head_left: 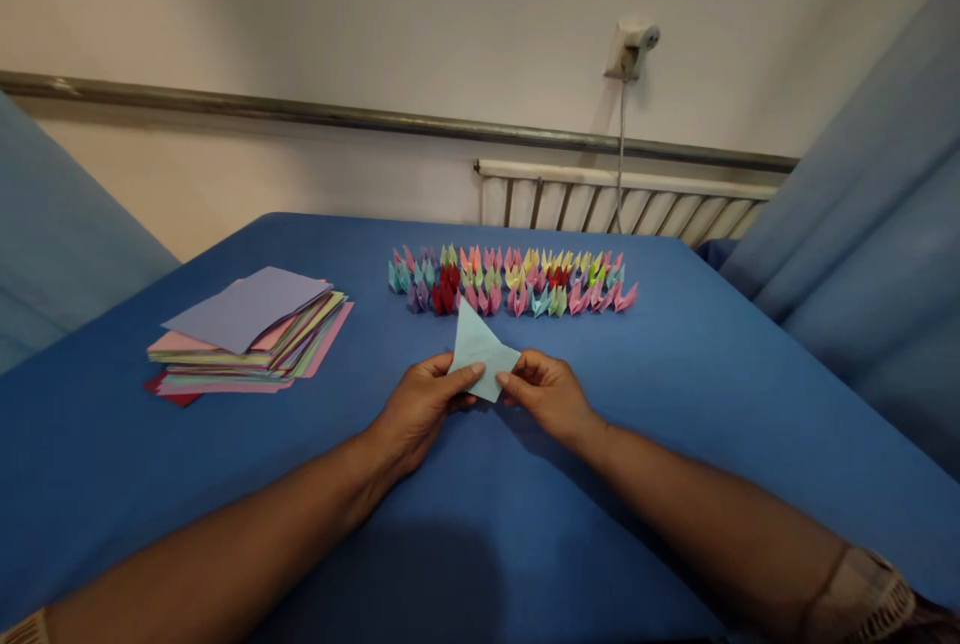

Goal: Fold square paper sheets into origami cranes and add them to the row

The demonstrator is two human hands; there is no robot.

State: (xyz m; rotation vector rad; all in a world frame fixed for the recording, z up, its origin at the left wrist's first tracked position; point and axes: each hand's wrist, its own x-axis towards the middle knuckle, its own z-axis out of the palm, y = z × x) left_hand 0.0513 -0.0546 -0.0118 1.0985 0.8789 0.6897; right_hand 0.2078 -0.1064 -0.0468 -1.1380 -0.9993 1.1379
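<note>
Both my hands meet at the middle of the blue table (pixel 675 404), pinching a partly folded light blue paper (pixel 477 344) whose point stands up toward the far side. My left hand (pixel 420 409) grips its left lower edge with thumb and fingers closed on it. My right hand (pixel 547 392) pinches the right lower corner. Just beyond the paper lie rows of small folded paper pieces (pixel 510 282) in pink, yellow, red, teal and purple.
A stack of flat coloured paper sheets (pixel 251 334), purple on top, lies at the left of the table. Blue fabric hangs at both sides. Behind the table are a white slatted rail (pixel 622 199), a metal wall bar and a wall socket with a cord.
</note>
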